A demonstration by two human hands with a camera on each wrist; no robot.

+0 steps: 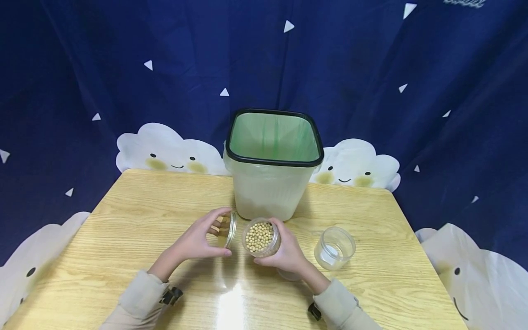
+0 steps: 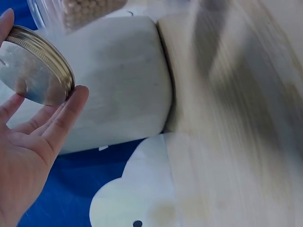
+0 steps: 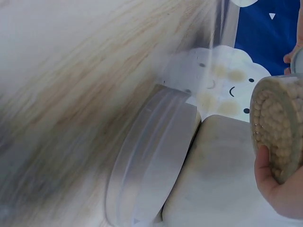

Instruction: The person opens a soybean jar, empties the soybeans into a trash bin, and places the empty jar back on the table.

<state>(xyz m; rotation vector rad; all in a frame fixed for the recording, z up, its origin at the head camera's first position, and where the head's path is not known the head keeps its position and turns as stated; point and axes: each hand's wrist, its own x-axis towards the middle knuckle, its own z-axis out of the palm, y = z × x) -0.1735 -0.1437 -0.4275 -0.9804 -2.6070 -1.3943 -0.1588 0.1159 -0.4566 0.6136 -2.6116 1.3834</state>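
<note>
My left hand (image 1: 198, 239) holds a round metal lid (image 1: 232, 230) by its edge, thumb on one side and fingers on the other. Its gold ribbed rim and shiny face show in the left wrist view, where the lid (image 2: 40, 61) is tilted. My right hand (image 1: 289, 250) grips a see-through jar (image 1: 270, 247) around its side. Pale round beans (image 1: 258, 237) fill it, and its open top leans toward the head camera. A small gap separates lid and jar. In the right wrist view the thumb presses the wall of the bean jar (image 3: 279, 118).
Behind the hands stands a whitish bin (image 1: 268, 192) with a black rim and green inside. A see-through tub (image 1: 335, 248) sits right of my right hand on the wooden table (image 1: 165, 206). Part of a round see-through object (image 1: 288, 275) shows beneath my right wrist.
</note>
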